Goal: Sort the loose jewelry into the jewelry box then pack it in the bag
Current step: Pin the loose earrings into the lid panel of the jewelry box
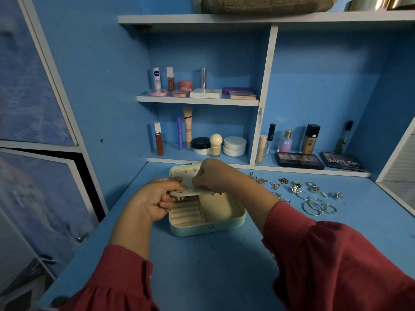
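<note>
Earring panel (pixel 193 193) is being pinched above the jewelry box (pixel 208 218) by the left hand (pixel 155 198) and right hand (pixel 211 176), its stud (pixel 180 198) risking being shaken loose.

jewelry box (pixel 226 222): smooth mint shell, soft cream lining
hoop earrings (pixel 318 208), right of the hands: shiny silver metal
counter (pixel 213 265): matt blue painted board
sleeves (pixel 336 261): crinkled red cloth

I have only the one head view, worn high and tilted forward and down over the blue desk (pixel 202 265). It faces the shelf unit (pixel 265 86) rising from the desk's far edge, sits close above the desk's near edge, and its wide angle bends the desk's sides outward.
</note>
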Demonstrator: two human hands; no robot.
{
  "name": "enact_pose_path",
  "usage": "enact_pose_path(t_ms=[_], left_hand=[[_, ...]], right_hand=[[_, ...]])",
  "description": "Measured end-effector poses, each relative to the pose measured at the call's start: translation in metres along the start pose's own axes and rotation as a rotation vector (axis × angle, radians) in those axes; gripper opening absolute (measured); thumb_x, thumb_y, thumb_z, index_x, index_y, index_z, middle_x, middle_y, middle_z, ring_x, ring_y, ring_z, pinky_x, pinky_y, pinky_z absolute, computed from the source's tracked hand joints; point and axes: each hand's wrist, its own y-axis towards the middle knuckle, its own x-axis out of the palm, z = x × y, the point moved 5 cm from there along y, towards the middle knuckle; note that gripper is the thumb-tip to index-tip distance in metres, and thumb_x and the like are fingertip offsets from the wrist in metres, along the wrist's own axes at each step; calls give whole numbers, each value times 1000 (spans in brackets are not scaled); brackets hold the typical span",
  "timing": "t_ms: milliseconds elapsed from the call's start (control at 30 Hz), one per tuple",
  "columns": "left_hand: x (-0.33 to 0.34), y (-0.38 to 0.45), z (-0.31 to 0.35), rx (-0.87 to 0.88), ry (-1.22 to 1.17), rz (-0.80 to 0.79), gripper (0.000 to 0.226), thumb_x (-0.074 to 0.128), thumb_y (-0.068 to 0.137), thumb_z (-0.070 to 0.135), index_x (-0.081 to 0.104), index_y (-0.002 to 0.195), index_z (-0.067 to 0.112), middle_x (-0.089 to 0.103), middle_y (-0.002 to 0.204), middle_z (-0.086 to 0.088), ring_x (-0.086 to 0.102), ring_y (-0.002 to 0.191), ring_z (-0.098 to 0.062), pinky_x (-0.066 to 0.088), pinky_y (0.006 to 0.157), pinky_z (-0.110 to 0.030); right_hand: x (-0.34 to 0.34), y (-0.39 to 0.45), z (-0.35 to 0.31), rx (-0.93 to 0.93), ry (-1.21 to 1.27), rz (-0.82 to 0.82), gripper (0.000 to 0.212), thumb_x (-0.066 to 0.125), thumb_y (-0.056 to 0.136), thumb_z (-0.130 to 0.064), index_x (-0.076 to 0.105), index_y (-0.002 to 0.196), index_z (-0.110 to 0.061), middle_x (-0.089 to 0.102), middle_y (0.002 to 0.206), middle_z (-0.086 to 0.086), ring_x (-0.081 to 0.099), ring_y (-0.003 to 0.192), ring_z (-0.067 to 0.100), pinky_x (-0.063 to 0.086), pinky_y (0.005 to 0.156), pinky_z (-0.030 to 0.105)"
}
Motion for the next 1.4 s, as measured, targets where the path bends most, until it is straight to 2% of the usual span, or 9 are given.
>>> enact_pose_path(t_ms=[100, 200, 333, 500, 600, 800, 1033, 1167, 1400], left_hand=[[0, -1, 0, -1, -2, -7, 18, 52, 88, -8, 55, 88, 10, 45, 42, 4, 25, 24, 0, 17, 26, -10], [0, 0, 0, -2, -6, -4, 18, 52, 88, -8, 56, 88, 10, 45, 43, 4, 25, 24, 0, 17, 26, -10], [0, 0, 0, -4, -16, 3, 19, 52, 88, -8, 56, 86, 11, 46, 45, 3, 24, 24, 0, 16, 27, -9], [0, 0, 0, -4, -14, 3, 19, 53, 87, -8, 57, 86, 10, 46, 45, 3, 25, 24, 0, 17, 27, -9], [0, -1, 1, -4, -13, -2, 19, 52, 88, -8, 56, 86, 11, 44, 43, 4, 24, 24, -1, 17, 26, -9], [2, -3, 1, 0, -18, -7, 20, 50, 88, -9, 54, 86, 11, 43, 41, 4, 25, 23, 0, 16, 26, -9], [4, -4, 2, 1, -13, -11, 20, 49, 89, -9, 54, 86, 10, 48, 41, 4, 25, 23, 0, 16, 27, -8], [3, -4, 1, -2, -17, -14, 19, 50, 88, -8, 54, 86, 10, 47, 42, 3, 26, 23, 0, 16, 27, -9], [2, -2, 1, -3, -17, -9, 19, 52, 88, -9, 55, 88, 10, 46, 43, 3, 26, 24, 0, 17, 27, -8]], right_hand=[[-5, -1, 1, 9, 67, 26, 21, 56, 90, -22, 61, 94, -2, 57, 67, 8, 50, 49, 17, 44, 49, 24], [-11, 2, 1, 0, 155, 131, 27, 61, 85, -16, 67, 102, 4, 66, 90, 22, 52, 66, 20, 43, 61, 29], [-13, 4, 2, -55, 207, 159, 16, 62, 83, -10, 72, 94, -5, 70, 91, 7, 58, 73, 16, 46, 61, 21], [-10, 5, 1, -68, 205, 96, 17, 65, 83, -9, 75, 98, -9, 72, 97, 7, 65, 89, 22, 52, 72, 28], [-10, 2, -2, -87, 203, 67, 18, 69, 82, -8, 75, 98, -14, 70, 102, 3, 62, 91, 17, 46, 65, 20], [-10, 0, -2, -84, 245, 74, 20, 75, 78, -7, 74, 95, -17, 69, 98, 0, 62, 90, 15, 48, 69, 22], [-8, -3, -3, -52, 225, 38, 18, 75, 78, -8, 73, 93, -17, 65, 88, 1, 56, 60, 13, 43, 41, 18], [-10, -2, -4, -96, 248, 74, 19, 74, 78, -7, 74, 96, -14, 66, 93, -1, 58, 77, 11, 42, 55, 16], [-7, -1, -4, -84, 197, 43, 19, 75, 78, -8, 74, 96, -15, 64, 89, -1, 56, 72, 10, 41, 52, 19]])
